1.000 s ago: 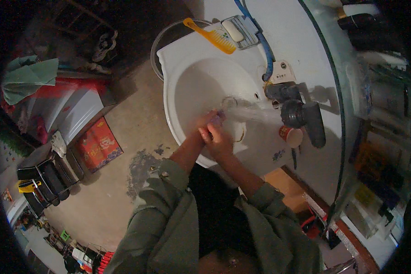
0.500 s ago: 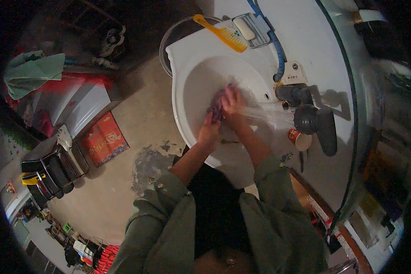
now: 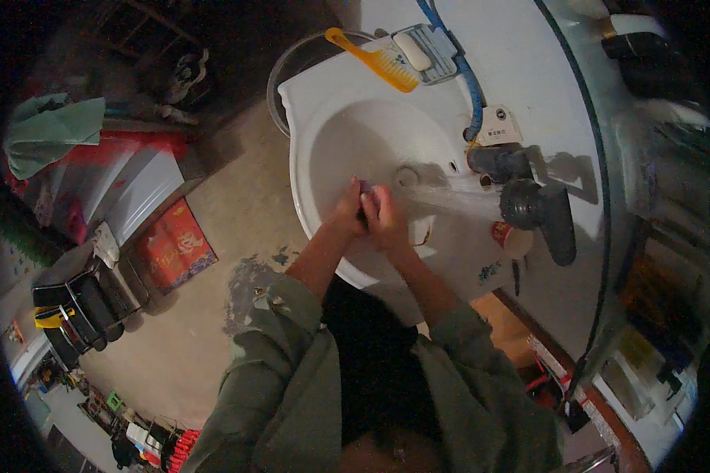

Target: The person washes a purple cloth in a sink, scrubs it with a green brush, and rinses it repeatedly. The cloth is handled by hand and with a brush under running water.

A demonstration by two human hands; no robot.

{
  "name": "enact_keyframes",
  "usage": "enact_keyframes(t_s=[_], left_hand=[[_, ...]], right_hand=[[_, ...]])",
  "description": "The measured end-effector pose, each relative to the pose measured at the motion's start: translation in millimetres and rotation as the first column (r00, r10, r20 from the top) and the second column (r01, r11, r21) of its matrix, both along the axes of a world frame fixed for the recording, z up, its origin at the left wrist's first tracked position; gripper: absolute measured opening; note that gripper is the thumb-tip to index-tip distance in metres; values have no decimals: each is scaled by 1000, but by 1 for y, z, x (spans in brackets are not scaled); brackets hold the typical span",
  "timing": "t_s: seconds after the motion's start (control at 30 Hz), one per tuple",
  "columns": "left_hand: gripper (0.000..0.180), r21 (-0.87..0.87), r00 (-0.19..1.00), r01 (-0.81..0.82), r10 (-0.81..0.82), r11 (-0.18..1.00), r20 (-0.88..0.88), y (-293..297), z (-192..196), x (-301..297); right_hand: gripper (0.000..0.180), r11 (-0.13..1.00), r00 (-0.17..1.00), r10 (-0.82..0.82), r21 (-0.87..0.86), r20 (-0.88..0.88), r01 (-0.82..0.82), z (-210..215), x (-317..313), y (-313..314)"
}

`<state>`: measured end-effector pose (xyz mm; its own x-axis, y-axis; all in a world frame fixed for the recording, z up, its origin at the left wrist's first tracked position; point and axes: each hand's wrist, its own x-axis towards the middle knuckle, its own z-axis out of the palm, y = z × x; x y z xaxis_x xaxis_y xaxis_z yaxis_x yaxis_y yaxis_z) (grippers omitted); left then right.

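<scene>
My left hand (image 3: pixel 350 214) and my right hand (image 3: pixel 388 222) are pressed together over the near side of a white washbasin (image 3: pixel 295 169). Squeezed between them is a small purple cloth (image 3: pixel 365 188); only bits of it show, since my fingers wrap most of it. Both hands are closed on it. From the dark grey tap (image 3: pixel 525 206) on the right, a stream of water (image 3: pixel 457 195) runs leftward into the bowl, passing just beyond my right hand. The round drain (image 3: pixel 406 176) shows beside the stream.
A yellow comb (image 3: pixel 375 60) and a white soap bar (image 3: pixel 412 52) in its dish lie on the far rim. Near the tap stand a blue hose (image 3: pixel 473 98) and a red-and-white paper cup (image 3: pixel 513 240). A black chair (image 3: pixel 83 303) and a red box (image 3: pixel 173 246) are at left.
Both hands have drawn nearer to me with the cloth, out of the water stream, and closed tighter around it. The drain has come into sight.
</scene>
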<state>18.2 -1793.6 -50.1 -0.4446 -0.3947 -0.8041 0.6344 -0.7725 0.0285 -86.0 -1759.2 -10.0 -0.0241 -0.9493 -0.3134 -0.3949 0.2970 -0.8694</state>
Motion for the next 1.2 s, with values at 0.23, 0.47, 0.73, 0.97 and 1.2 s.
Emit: enact_keyframes(t_s=[0.23,0.47,0.73,0.97,1.2], left_hand=[[28,-194,249,943,-189,270,950,16,-14,-17],[46,-104,975,124,-102,987,195,28,29,-20],[57,-489,898,323,-98,810,429,61,-34,-9],[47,-461,863,425,-194,779,467,47,-16,-15],[37,-579,964,264,-192,772,184,19,-54,-19]], right_hand=[[29,1000,996,-2,-6,-93,2,19,-8,16],[22,908,776,172,-209,-607,-364,-53,-90,-81],[38,614,429,502,-41,-751,-788,-63,-78,-53],[30,965,727,222,40,-650,-259,-44,-58,-51],[27,984,991,-13,-175,-132,-10,16,6,15]])
